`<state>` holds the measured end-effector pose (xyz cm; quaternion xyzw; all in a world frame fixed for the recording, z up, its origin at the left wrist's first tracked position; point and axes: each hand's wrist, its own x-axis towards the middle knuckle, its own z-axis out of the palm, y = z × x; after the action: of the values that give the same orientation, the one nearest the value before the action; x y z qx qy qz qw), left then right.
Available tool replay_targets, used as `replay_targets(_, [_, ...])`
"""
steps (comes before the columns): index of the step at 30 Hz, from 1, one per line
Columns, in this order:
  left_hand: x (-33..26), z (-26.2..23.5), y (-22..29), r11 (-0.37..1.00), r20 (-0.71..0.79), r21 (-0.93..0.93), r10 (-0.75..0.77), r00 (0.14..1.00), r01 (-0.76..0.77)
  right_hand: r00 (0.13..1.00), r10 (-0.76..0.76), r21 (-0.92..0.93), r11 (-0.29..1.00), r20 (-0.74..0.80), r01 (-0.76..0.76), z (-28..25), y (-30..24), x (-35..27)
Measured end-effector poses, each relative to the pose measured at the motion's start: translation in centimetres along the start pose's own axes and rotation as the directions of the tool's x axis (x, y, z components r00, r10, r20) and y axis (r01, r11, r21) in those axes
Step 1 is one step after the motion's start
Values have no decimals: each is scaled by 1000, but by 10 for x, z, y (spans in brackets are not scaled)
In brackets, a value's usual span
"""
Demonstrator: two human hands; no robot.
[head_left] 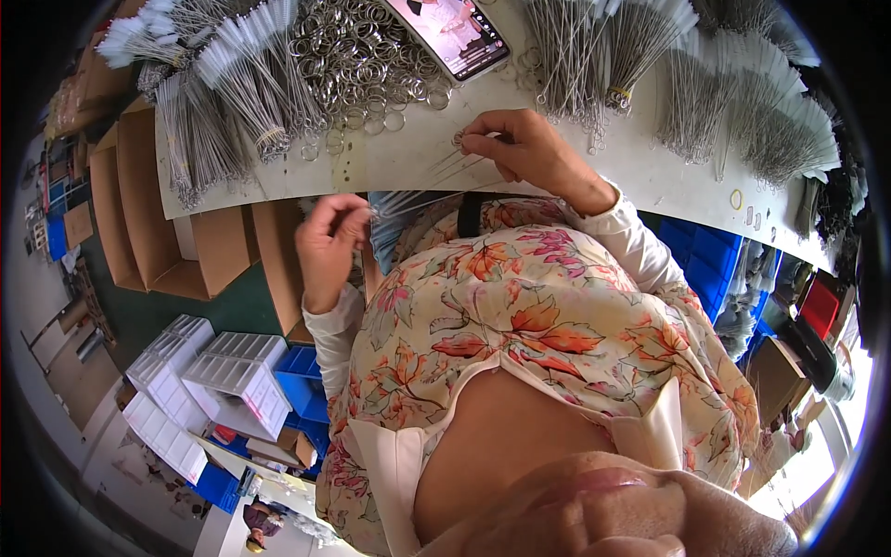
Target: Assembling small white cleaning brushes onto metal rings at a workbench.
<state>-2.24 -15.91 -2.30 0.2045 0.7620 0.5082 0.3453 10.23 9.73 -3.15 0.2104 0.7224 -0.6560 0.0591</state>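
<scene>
My right hand [534, 153] is over the table's front edge, its fingers closed in a pinch. Small metal loops show at its fingertips. A few thin wire brushes [447, 173] stretch from below that hand toward the left, above my lap. At their other end my left hand [332, 243] is closed, thumb against fingers, with a small shiny bit at the tips. The exact grip of each hand is partly hidden by the fingers. A pile of metal split rings [367, 56] lies on the table beyond my hands.
Bundles of wire brushes with pale bristles [246, 79] lie at the back left, more bundles [752, 102] at the right. A phone [455, 37] lies at the back middle of the white table [408, 139]. Cardboard boxes [176, 241] and white crates [237, 381] stand left, a blue bin [696, 255] right.
</scene>
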Motion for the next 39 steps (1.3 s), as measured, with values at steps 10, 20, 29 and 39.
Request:
replay_targets(10, [49,10,79,854,-75,-64,511,856,-516,996,-87,125,988,-5,87,-5,-46,-21])
replay_targets(20, [80,36,98,779,34,-239,603,797,-579,940,-326,141,930,-105,338,5,-72,-13])
replay_targets(29, [84,53,93,734,-162,63,676,719,-676,594,-774,-474,617,-220,629,13,-52,3])
replay_targets(39, [71,57,103,828,-171,-168,509,843,-534,564,-820,-729,445,-99,520,14,-49,-3])
